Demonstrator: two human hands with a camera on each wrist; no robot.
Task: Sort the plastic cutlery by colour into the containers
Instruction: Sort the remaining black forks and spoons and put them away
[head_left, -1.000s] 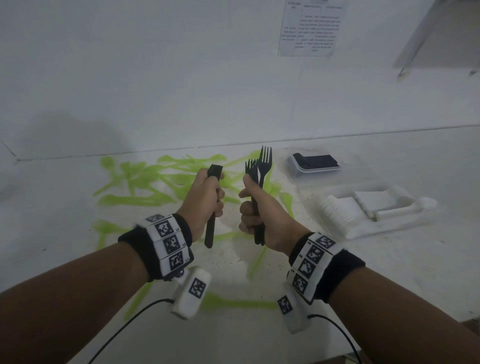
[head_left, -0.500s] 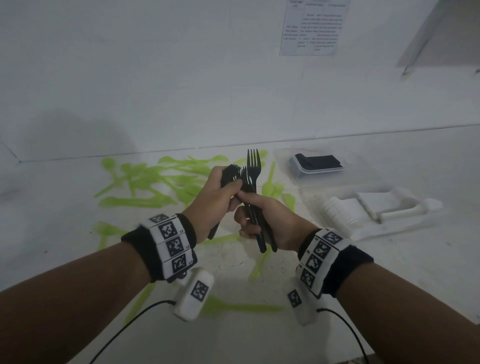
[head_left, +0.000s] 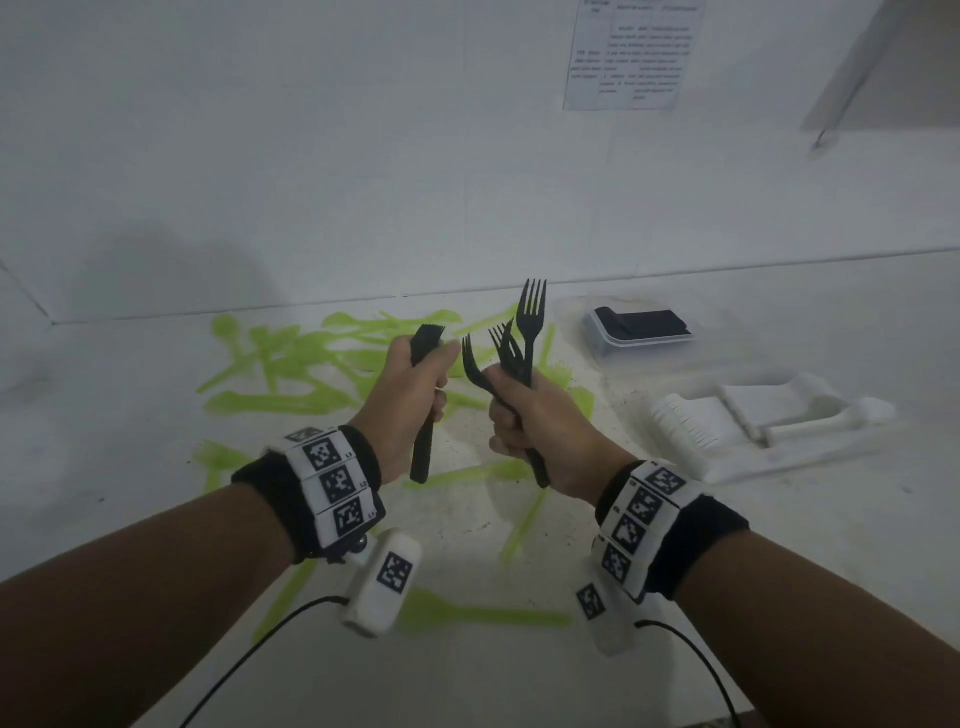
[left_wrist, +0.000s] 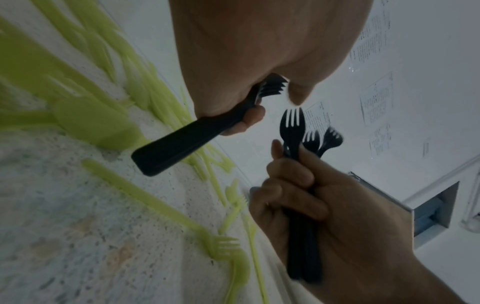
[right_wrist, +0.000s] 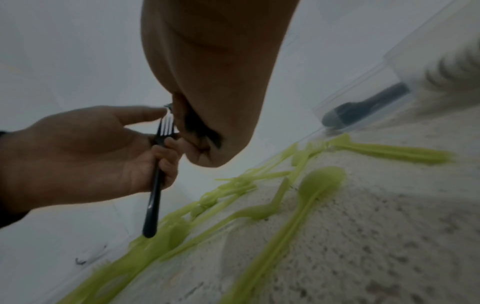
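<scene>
— What have you got in each hand?

— My left hand (head_left: 410, 395) is clenched round a tight stack of black forks (head_left: 425, 410), tines up, handles poking out below my fist. My right hand (head_left: 540, 426) grips a looser bunch (head_left: 519, 353), at least 3 black forks fanned out above my thumb. Both bundles are in the air over the table (head_left: 130, 415), close together but apart.

— How do they handle?

— I'd judge them very light, thin and a bit springy, smooth enough to slide against each other. The fanned ones could slip or twist loose, so I'd hold them mid-handle, squeezed flat together, not by the tines.

— Where do they go?

— Likely the clear tub (head_left: 639, 338) far right, which already holds black pieces. The white tray (head_left: 769, 447) nearer on the right holds white cutlery.

— And the rest?

— Green cutlery (head_left: 291, 400) lies scattered flat across the table, mostly far left, with a few pieces near my wrists. None of it looks sorted yet.
</scene>
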